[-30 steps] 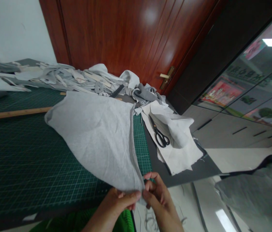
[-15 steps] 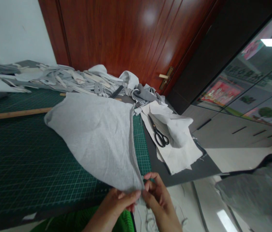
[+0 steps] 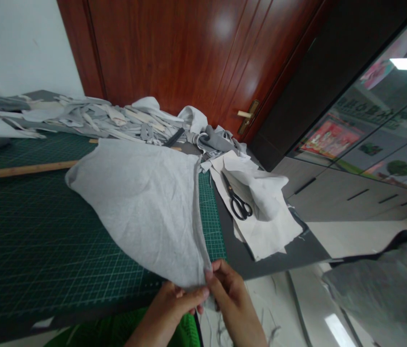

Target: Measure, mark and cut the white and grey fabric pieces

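A light grey piece of fabric (image 3: 145,207) lies over the green cutting mat, its right edge folded into a narrow hem. At the near corner of that edge, my left hand (image 3: 179,301) pinches the fabric, thumb on top and fingers beneath. Just to its right, my right hand (image 3: 232,296) grips the folded edge between thumb and fingers. The two thumbs are close together, and a short end of cloth hangs below them. Most fingertips of both hands are hidden behind or under the cloth.
Black-handled scissors (image 3: 239,205) rest on white fabric pieces (image 3: 268,236) at the table's right end. A heap of fabric scraps (image 3: 116,118) lines the back. On the cutting mat (image 3: 44,241), a wooden ruler (image 3: 26,171) reaches under the fabric. A grey bag-like bundle (image 3: 387,284) stands at right.
My right hand has closed in on the folded edge, its thumb moving slightly up and left onto the fabric. My left hand keeps its pinch, and the cloth has barely shifted.
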The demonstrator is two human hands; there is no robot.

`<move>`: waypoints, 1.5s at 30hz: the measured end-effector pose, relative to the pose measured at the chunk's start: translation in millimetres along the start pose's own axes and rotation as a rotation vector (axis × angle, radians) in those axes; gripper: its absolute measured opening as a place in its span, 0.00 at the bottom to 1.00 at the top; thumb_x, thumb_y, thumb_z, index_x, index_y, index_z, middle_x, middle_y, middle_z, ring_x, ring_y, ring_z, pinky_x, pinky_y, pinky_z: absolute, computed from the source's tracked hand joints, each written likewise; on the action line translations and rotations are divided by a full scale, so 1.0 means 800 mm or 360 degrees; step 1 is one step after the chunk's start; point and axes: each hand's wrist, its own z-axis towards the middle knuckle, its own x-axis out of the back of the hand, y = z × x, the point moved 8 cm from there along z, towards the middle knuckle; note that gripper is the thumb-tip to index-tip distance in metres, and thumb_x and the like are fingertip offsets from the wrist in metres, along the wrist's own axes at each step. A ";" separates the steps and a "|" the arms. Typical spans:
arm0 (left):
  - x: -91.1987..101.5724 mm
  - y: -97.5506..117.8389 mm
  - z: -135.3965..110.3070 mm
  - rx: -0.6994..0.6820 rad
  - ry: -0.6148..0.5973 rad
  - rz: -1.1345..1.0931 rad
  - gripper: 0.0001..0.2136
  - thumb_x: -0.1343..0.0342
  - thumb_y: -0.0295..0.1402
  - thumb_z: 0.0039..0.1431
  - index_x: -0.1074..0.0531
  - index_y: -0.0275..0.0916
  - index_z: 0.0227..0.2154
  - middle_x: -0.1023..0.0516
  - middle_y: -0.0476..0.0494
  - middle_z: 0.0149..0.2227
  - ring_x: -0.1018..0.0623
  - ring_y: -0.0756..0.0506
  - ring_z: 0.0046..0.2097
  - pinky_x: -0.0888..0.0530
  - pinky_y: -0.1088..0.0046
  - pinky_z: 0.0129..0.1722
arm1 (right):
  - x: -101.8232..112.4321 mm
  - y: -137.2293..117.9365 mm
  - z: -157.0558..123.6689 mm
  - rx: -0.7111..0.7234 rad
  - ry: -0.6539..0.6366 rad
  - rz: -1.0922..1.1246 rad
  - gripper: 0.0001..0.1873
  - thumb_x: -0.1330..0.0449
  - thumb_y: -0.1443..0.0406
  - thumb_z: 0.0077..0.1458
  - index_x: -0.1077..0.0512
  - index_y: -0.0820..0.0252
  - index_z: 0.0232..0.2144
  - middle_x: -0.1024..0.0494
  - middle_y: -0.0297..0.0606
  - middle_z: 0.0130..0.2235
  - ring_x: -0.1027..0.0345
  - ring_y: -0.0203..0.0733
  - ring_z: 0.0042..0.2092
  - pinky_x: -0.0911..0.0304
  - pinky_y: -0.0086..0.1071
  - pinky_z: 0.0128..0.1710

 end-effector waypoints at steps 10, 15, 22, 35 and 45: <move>-0.004 0.002 -0.003 -0.0017 0.0018 0.0045 0.16 0.25 0.42 0.38 0.20 0.35 0.25 0.21 0.45 0.22 0.27 0.47 0.23 0.35 0.72 0.27 | 0.010 0.011 0.004 -0.0128 0.0241 0.0165 0.29 0.34 0.41 0.47 0.40 0.55 0.24 0.49 0.20 0.20 0.60 0.29 0.22 0.59 0.26 0.20; -0.004 -0.003 0.000 -0.0040 0.0009 0.0118 0.19 0.27 0.47 0.39 0.18 0.35 0.26 0.19 0.43 0.24 0.27 0.47 0.24 0.37 0.72 0.26 | 0.012 0.017 0.007 -0.0126 0.0210 0.0198 0.29 0.37 0.41 0.51 0.42 0.55 0.23 0.47 0.21 0.19 0.59 0.29 0.22 0.60 0.27 0.21; -0.005 -0.005 0.005 -0.0111 -0.0030 0.0123 0.24 0.27 0.53 0.36 0.20 0.34 0.25 0.22 0.45 0.22 0.31 0.50 0.22 0.37 0.74 0.24 | 0.016 0.011 0.005 -0.0082 0.0137 0.0006 0.27 0.41 0.41 0.55 0.39 0.56 0.24 0.45 0.21 0.19 0.56 0.29 0.21 0.58 0.28 0.22; 0.002 -0.001 -0.002 0.0007 0.0174 0.0135 0.17 0.24 0.44 0.35 0.21 0.37 0.20 0.26 0.49 0.17 0.29 0.47 0.25 0.33 0.74 0.30 | 0.168 -0.129 0.138 0.0305 0.0852 -0.2063 0.11 0.46 0.66 0.61 0.30 0.68 0.43 0.23 0.57 0.47 0.32 0.54 0.51 0.42 0.40 0.51; 0.002 -0.001 0.001 -0.0033 0.0203 0.0153 0.19 0.24 0.46 0.31 0.22 0.37 0.18 0.26 0.50 0.15 0.30 0.49 0.23 0.37 0.74 0.26 | 0.171 -0.119 0.201 -0.0241 0.0728 -0.2381 0.14 0.38 0.62 0.59 0.25 0.68 0.44 0.21 0.51 0.49 0.28 0.50 0.52 0.34 0.42 0.51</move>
